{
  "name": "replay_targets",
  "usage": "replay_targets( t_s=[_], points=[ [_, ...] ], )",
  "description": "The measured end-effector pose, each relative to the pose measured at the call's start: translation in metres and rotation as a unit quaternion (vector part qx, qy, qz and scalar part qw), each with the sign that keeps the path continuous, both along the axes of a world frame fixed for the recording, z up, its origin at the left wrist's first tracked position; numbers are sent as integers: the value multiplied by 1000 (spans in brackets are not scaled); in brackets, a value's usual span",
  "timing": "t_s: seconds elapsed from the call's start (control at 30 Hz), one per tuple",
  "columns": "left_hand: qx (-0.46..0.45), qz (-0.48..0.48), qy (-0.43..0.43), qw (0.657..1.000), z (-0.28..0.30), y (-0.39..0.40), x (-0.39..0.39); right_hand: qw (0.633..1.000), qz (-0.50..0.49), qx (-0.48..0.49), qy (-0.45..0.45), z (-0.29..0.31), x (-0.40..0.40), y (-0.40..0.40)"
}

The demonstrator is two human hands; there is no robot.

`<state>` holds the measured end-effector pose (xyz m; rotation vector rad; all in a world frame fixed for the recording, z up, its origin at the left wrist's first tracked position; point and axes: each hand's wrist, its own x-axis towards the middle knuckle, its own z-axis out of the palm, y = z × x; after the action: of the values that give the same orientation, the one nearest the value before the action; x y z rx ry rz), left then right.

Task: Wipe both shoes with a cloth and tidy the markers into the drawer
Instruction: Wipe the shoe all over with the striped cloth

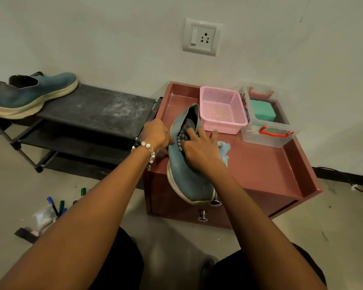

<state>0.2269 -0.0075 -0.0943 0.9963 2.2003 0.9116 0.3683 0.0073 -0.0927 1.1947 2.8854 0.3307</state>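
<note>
at centre frame the left hand [156,133] grips the shoe [187,164] to steady it on the table [260,164]; the right hand [199,151] presses its upper, fingers spread, cloth [224,151] beside it. second shoe [34,95] upper left, markers [59,206] lower left on the floor.

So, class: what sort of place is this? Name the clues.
Probably a room in a home, perhaps by an entrance: a shoe rack with a shoe on it, a small drawer cabinet, and a wall socket.
</note>
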Motion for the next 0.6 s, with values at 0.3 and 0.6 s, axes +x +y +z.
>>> replay_targets(
  t_s=[0.3, 0.6],
  points=[
    [7, 14, -27, 1000, 0, 3, 4, 987, -1, -134, -84, 19, 20, -5],
    [9, -4, -56, 998, 3, 0, 3, 988, 13, -145, -46, 20, 11, 6]
  ],
)
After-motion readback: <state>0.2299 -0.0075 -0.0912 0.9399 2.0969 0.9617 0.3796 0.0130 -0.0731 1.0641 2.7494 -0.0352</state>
